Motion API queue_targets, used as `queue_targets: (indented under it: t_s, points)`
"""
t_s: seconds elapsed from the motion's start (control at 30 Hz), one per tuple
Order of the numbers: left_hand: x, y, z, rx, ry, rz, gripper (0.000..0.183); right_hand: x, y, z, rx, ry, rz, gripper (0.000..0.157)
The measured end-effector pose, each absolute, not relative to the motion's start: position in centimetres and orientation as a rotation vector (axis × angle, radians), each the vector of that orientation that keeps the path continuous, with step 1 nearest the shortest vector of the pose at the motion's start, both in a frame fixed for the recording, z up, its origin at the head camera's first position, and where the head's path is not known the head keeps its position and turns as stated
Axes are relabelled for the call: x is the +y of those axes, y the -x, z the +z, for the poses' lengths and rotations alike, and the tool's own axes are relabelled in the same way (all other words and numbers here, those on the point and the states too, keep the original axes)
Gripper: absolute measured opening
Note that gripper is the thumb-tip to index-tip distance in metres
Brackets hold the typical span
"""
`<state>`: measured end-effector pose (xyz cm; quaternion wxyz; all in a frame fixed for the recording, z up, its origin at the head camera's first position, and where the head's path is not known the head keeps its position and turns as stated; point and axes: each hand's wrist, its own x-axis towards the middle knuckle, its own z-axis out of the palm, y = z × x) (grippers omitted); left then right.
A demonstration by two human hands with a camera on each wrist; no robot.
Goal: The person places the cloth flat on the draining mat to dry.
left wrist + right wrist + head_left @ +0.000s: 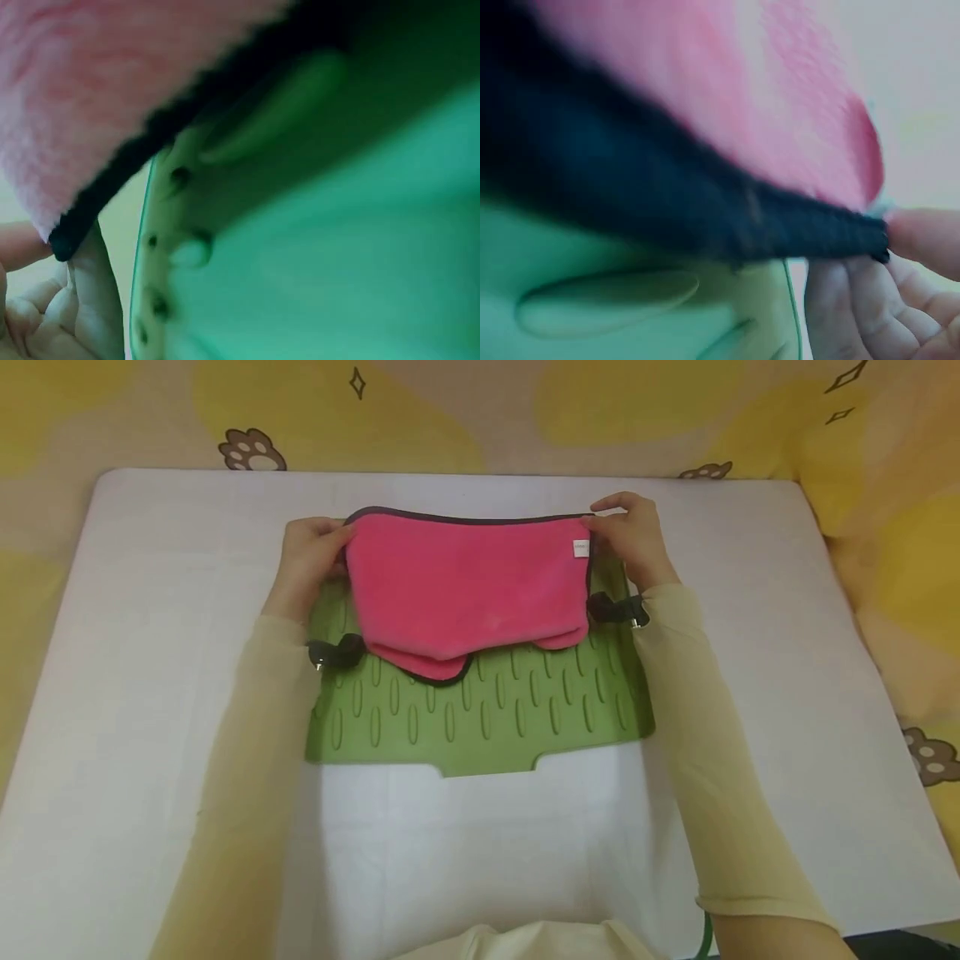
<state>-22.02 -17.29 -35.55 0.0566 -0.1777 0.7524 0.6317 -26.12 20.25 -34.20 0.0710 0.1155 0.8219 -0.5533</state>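
Pink plush cloth with black edging (472, 581), held over green mat with embossed ovals (487, 747); left hand (309, 560) and right hand (633, 539) pinching its far corners between thumb and fingers, both forearms stretched forward

- Cloth (468, 581): fuzzy, matt plush pile
- Edging (480, 520): dark, matt fabric binding
- Tag (581, 548): smooth, paper or fabric, unclear which
- Mat (487, 718): moulded plastic or rubber, smooth between ridges, faint sheen
- Table (765, 652): smooth, matt
- Sleeves (255, 760): soft, matt cloth
- Backdrop (510, 410): printed, matt cloth
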Motion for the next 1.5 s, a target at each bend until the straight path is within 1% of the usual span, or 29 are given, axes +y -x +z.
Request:
queue_targets:
  t_s: [0.07,0.1,0.17,0.23,0.3,0.37,0.47,0.6,0.73,0.83,0.93,1.13,1.3,1.5]
  points:
    - [-16.9,22.2,-35.7,2.282,0.552,1.88,0.014,20.2,26.5,-34.5,2.562,-0.375,-1.579,0.032]
    - [-16.8,22.2,-35.7,2.285,0.555,1.846,0.014,20.2,26.6,-34.7,2.633,-0.37,-1.5,0.033]
    - [-16.5,22.1,-35.8,2.31,0.525,1.761,0.024,20.2,26.7,-35.3,2.776,-0.345,-1.324,0.035]
    - [-16.2,21.8,-35.6,2.326,0.481,1.696,0.035,20.3,26.6,-35.7,2.904,-0.315,-1.137,0.041]
    - [-16.2,21.4,-35.5,2.357,0.434,1.65,0.042,20.4,26.4,-36.0,2.958,-0.291,-1.04,0.047]
    - [-16.2,20.9,-35.5,2.383,0.399,1.629,0.048,20.6,26.1,-35.9,2.95,-0.302,-1.043,0.052]
    - [-16.3,20.0,-35.5,2.4,0.366,1.636,0.054,21.0,25.4,-35.6,2.873,-0.301,-1.111,0.054]
    - [-16.6,18.6,-35.2,2.425,0.338,1.635,0.058,21.8,23.6,-35.5,2.702,-0.215,-1.3,0.047]
    - [-17.6,17.1,-35.0,2.542,0.31,1.49,0.053,22.7,21.5,-35.8,2.506,-0.086,-1.482,0.036]
    - [-18.5,15.9,-34.9,2.585,0.238,1.345,0.047,23.1,20.0,-35.9,2.387,-0.028,-1.503,0.034]
    - [-18.8,14.9,-35.1,2.478,0.126,1.305,0.043,23.2,18.9,-36.0,2.335,-0.016,-1.48,0.034]
    - [-18.3,14.0,-35.5,2.352,0.024,1.34,0.038,21.8,18.5,-36.2,2.363,-0.034,-1.467,0.035]
    - [-17.9,14.0,-36.3,2.291,0.029,1.43,0.038,21.0,18.3,-36.5,2.432,-0.089,-1.39,0.033]
    - [-17.4,13.9,-37.0,2.339,0.068,1.376,0.033,20.4,18.2,-36.8,2.553,-0.111,-1.233,0.034]
